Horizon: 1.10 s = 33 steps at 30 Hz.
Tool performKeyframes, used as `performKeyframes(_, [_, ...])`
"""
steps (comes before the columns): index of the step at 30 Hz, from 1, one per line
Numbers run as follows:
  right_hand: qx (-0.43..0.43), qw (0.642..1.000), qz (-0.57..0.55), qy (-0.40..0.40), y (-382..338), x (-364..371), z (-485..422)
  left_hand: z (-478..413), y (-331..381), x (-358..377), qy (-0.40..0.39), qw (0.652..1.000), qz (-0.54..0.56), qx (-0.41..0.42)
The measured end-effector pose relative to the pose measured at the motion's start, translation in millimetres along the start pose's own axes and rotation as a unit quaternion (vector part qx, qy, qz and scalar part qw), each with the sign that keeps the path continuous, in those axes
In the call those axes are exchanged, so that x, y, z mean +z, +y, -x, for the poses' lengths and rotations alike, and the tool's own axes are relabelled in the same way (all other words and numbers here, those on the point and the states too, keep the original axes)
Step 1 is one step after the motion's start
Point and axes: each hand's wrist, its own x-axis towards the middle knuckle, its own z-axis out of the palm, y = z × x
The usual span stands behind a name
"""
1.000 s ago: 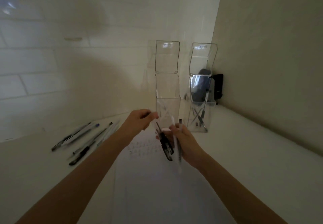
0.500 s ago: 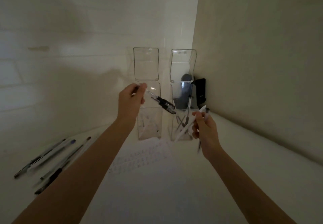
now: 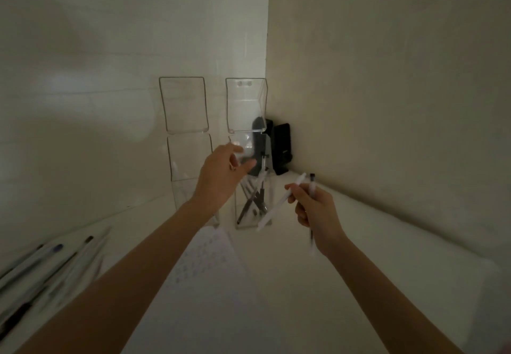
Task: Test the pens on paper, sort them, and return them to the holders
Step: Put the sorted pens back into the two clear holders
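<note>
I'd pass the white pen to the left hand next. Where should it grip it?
Probably take the white pen by its free lower barrel, which sticks out down-left below the right hand; come from the left, where the left hand hovers open.

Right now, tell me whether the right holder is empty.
Not empty: several pens lean crossed inside the right clear holder.

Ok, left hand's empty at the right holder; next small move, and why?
Probably move the open left hand to the right hand and take the white plastic pen: that hand grips it and a thin dark-tipped pen, and the right-hand clear acrylic holder stands close.
</note>
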Motion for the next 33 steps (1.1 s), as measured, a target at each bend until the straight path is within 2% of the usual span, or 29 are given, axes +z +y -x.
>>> performKeyframes(3, [0.004, 0.997, -0.030, -0.070, -5, 13, 4, 37, -1, -2, -0.178, 0.984, -0.009, 0.003])
performKeyframes(4, [0.006, 0.995, -0.038, -0.095, -7, 19, 6, 44, -2, -3, -0.214, 0.977, 0.002, -0.003])
performKeyframes(8, [0.027, 0.983, -0.064, -0.167, -14, 49, 16, 52, -7, -19, -0.215, 0.974, 0.076, 0.000])
performKeyframes(11, [0.090, 0.975, -0.132, -0.156, -18, 66, 17, 54, -15, -36, -0.217, 0.975, 0.054, -0.016])
performKeyframes(13, [0.148, 0.955, -0.210, -0.151, -19, 71, 15, 58, -21, -49, -0.211, 0.973, 0.087, -0.048])
performKeyframes(15, [0.165, 0.950, -0.222, -0.146, -17, 72, 12, 60, -30, -60, -0.191, 0.968, 0.136, -0.091])
performKeyframes(17, [0.147, 0.973, -0.151, -0.098, -14, 74, 7, 55, -41, -68, -0.128, 0.974, 0.150, -0.109])
performKeyframes(19, [0.100, 0.994, -0.046, -0.021, -14, 74, 0, 44, -53, -75, -0.027, 0.987, 0.119, -0.108])
performKeyframes(22, [-0.038, 0.995, 0.076, 0.047, -26, 71, -15, 17, -60, -84, 0.061, 0.989, 0.085, -0.102])
performKeyframes(24, [-0.115, 0.983, 0.117, 0.079, -39, 68, -29, -4, -61, -88, 0.059, 0.990, 0.086, -0.099])
performKeyframes(27, [-0.171, 0.965, 0.163, 0.116, -54, 66, -53, -30, -64, -85, 0.010, 0.991, 0.061, -0.122])
performKeyframes(30, [-0.182, 0.942, 0.259, 0.111, -54, 67, -72, -44, -70, -76, -0.011, 0.989, 0.011, -0.145])
performKeyframes(33, [-0.132, 0.919, 0.366, 0.060, -45, 66, -86, -44, -76, -71, 0.004, 0.986, 0.024, -0.167])
